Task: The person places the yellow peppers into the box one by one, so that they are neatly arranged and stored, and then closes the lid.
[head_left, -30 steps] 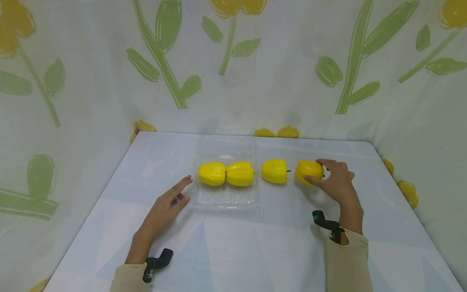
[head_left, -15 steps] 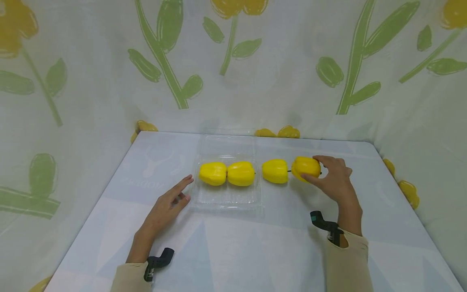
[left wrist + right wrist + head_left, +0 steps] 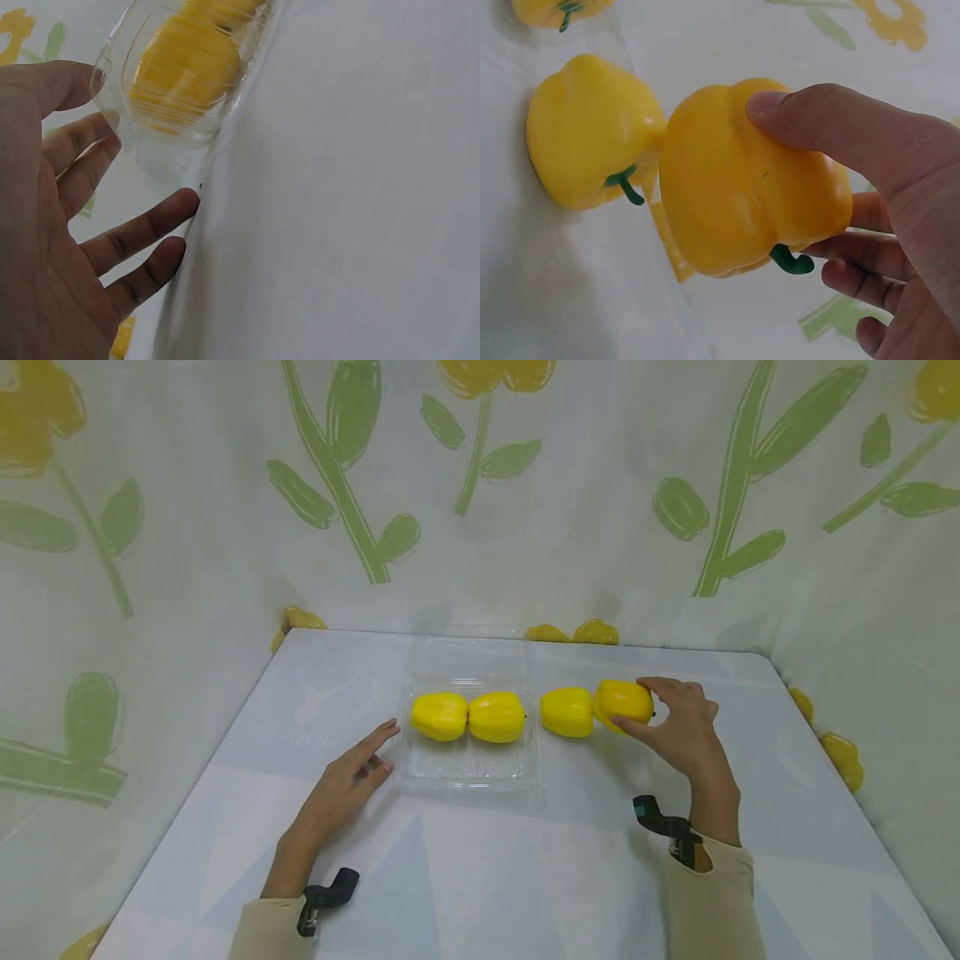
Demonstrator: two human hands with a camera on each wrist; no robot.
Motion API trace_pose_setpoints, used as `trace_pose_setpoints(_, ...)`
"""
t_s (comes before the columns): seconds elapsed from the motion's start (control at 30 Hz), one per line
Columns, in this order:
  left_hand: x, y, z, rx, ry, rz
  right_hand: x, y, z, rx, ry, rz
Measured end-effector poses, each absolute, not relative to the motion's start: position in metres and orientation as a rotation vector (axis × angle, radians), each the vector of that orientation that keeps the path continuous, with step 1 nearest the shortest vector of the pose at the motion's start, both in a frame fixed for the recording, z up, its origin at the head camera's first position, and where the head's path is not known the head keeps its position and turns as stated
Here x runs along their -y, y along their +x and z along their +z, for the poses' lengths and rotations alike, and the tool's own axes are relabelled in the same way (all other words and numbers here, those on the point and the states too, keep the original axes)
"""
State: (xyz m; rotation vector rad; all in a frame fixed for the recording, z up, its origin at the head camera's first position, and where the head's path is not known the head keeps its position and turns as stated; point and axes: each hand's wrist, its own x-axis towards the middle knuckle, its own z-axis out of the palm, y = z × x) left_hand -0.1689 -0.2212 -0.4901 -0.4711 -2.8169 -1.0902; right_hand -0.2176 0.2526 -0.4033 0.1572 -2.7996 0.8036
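Observation:
My right hand (image 3: pixel 686 735) grips a yellow bell pepper (image 3: pixel 621 700) between thumb and fingers. Its green stem (image 3: pixel 793 260) points toward the palm in the right wrist view. Just left of it, a second yellow bell pepper (image 3: pixel 566 712) lies on the table and is partly overlapped by the held one. Two more bell peppers (image 3: pixel 438 717) lie side by side in a clear plastic clamshell box (image 3: pixel 465 768). My left hand (image 3: pixel 341 785) rests at the box's left side with fingers extended. In the left wrist view, the thumb and upper fingertips overlap the box's clear rim (image 3: pixel 101 71).
The box's clear lid (image 3: pixel 468 652) stands raised at the back, toward the table's far edge. A pale patterned tabletop (image 3: pixel 480 877) carries everything. Behind and beside it hangs a flower-print curtain (image 3: pixel 585 527).
My right hand has lifted the bell pepper and carried it left, so it now overlaps the neighbouring pepper in the head view. My left hand has stayed by the box.

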Motion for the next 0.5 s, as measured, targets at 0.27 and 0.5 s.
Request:
trace_pose_setpoints(0.27,0.220,-0.168,-0.488,2.843,-0.439,-1.072,-0.239,-0.217,-0.400,2.736,0.249,0.850)
trace_pose_setpoints(0.5,0.219,-0.167,-0.488,2.843,-0.434,-1.075,-0.229,-0.216,-0.399,2.690,0.318,0.856)
